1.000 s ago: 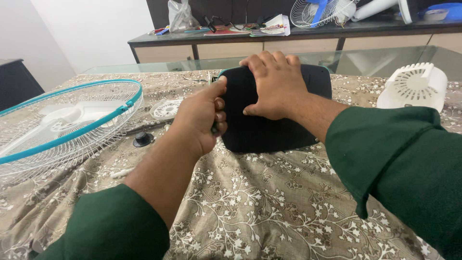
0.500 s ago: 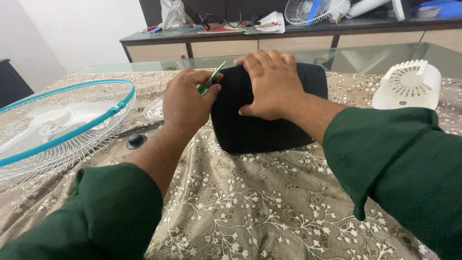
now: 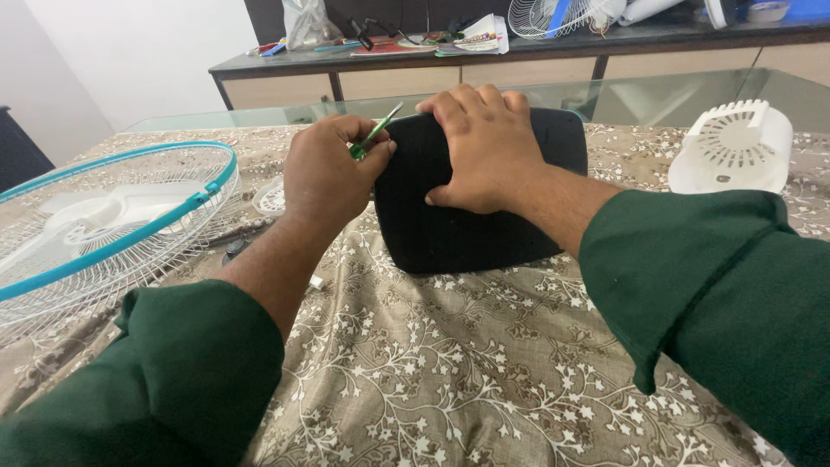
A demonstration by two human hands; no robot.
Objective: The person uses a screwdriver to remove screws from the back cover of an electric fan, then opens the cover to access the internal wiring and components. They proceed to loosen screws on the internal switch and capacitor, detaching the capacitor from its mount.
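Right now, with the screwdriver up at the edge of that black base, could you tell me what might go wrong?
The green screwdriver sits in the left hand close to the right hand, which is spread on the black base; a slip could jab those fingers. The base rests on a loose patterned cloth, so it may slide under pressure. Small parts by the fan grille could be knocked away by the left forearm.

Teal-rimmed fan guard (image 3: 104,229) left; white, perhaps motor, cover (image 3: 733,147) right.
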